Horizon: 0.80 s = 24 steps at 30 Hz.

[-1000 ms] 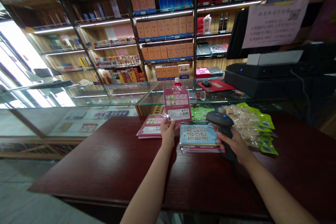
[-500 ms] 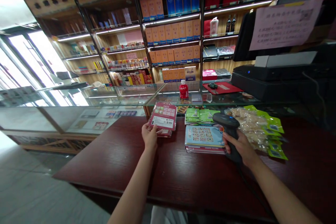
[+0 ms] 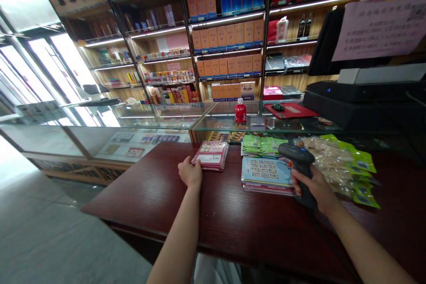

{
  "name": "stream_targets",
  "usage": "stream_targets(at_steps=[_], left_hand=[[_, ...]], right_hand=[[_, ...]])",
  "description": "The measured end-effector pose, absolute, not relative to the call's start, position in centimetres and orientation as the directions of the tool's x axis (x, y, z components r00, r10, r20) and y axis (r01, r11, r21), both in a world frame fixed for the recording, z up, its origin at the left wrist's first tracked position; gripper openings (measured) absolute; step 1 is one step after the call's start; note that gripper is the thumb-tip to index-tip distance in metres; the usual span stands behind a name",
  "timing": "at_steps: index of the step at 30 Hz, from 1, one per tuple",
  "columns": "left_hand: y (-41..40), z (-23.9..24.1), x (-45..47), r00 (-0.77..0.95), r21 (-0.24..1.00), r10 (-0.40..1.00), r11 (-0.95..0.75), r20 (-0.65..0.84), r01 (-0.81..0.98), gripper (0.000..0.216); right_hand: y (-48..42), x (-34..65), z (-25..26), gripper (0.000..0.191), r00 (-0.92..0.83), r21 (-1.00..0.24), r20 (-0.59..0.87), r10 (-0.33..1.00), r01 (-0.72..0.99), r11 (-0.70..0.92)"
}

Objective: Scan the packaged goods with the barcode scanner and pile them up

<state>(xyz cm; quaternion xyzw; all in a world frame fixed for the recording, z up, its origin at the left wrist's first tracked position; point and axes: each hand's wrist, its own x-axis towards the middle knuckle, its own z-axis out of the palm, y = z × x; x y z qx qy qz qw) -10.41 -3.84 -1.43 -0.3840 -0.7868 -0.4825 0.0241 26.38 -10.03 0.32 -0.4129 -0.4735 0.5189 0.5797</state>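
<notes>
My left hand (image 3: 190, 173) is closed at the near left edge of a stack of red, plastic-wrapped booklets (image 3: 211, 156), its fingers curled against that side. The stack lies flat on the dark wooden desk. In my right hand (image 3: 316, 188) is a black barcode scanner (image 3: 297, 154), its handle wrapped by the fingers. The scanner's head hangs over the right end of a pile of booklets with a light-blue cover (image 3: 264, 170) on top. Behind that pile lie green packets (image 3: 261, 144). Clear bags with green labels (image 3: 336, 164) are heaped right of the scanner.
A glass display counter (image 3: 156, 117) runs along the desk's far side. On it stand a red bottle (image 3: 240, 111) and a red mat (image 3: 293, 111) with a mouse. A monitor with a pink paper sign (image 3: 379, 26) rises at right. Stocked shelves line the back wall.
The top red booklet, tilted up in my left hand before, now lies down on its stack. My right hand keeps the scanner over the blue pile. The view has shifted slightly left.
</notes>
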Motion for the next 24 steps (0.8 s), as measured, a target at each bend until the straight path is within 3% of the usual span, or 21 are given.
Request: stream_targets(at_steps=[3, 7, 11, 20, 24], left_hand=[[-4.5, -1.1, -9.6, -0.61, 0.585, 0.621, 0.282, 0.493, 0.76, 0.041], [-4.5, -1.5, -8.0, -0.31, 0.445, 0.8, 0.061, 0.513, 0.893, 0.031], [-4.3, -2.2, -7.0, -0.106, 0.402, 0.89, -0.092, 0.444, 0.911, 0.033], [-4.5, -2.5, -6.4, -0.07, 0.36, 0.909, -0.091, 0.41, 0.928, 0.033], [-4.8, -1.4, -5.7, -0.068, 0.347, 0.878, -0.115, 0.473, 0.931, 0.032]], right_hand=[[-10.0, 26.4, 0.3, 0.041, 0.002, -0.973, 0.098, 0.995, -0.208, 0.097], [-9.9, 26.4, 0.3, 0.043, -0.002, -0.973, 0.099, 0.995, -0.208, 0.096], [-9.8, 26.4, 0.2, 0.045, 0.009, -0.973, 0.088, 0.996, -0.212, 0.088], [-9.9, 26.5, 0.4, 0.046, 0.008, -0.974, 0.09, 0.996, -0.21, 0.09], [-9.8, 26.6, 0.5, 0.045, 0.017, -0.969, 0.101, 0.995, -0.226, 0.102]])
